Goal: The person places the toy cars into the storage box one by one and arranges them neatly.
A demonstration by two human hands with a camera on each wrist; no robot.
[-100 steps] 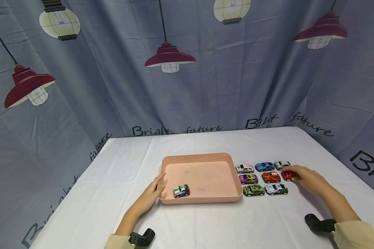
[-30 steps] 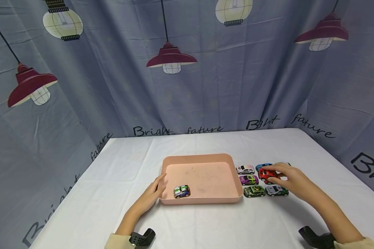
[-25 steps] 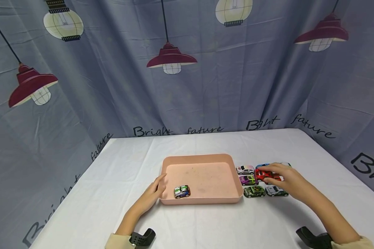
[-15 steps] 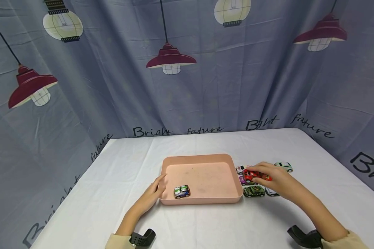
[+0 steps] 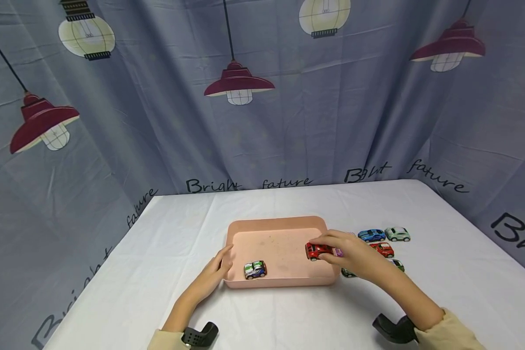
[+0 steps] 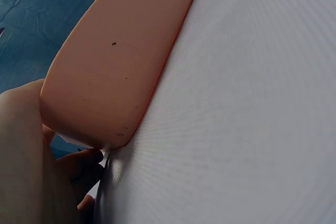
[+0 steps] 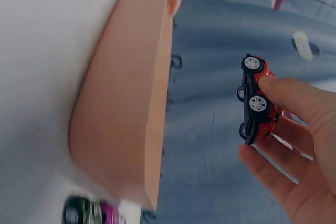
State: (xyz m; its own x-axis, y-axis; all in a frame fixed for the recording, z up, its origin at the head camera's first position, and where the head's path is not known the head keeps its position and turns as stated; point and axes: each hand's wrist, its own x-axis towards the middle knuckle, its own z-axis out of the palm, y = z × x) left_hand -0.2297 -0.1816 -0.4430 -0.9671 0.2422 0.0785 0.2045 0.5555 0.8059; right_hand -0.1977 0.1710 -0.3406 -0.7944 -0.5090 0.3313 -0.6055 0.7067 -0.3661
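My right hand pinches a red toy car between thumb and fingers, above the right part of the peach-pink tray. In the right wrist view that car shows its dark underside and grey wheels, clear of the tray wall. My left hand holds the tray's left side near the front corner; in the left wrist view, curled fingers lie against the tray's outer wall. A white, green and blue toy car sits inside at the front left.
Right of the tray stand a blue toy car, a pale green one and another red one. My right hand and forearm partly cover several more cars there. A white cloth covers the table; a printed curtain hangs behind.
My right hand has taken the red toy car from the right end of the group and carried it left, over the other cars, to above the tray. My left hand has stayed put.
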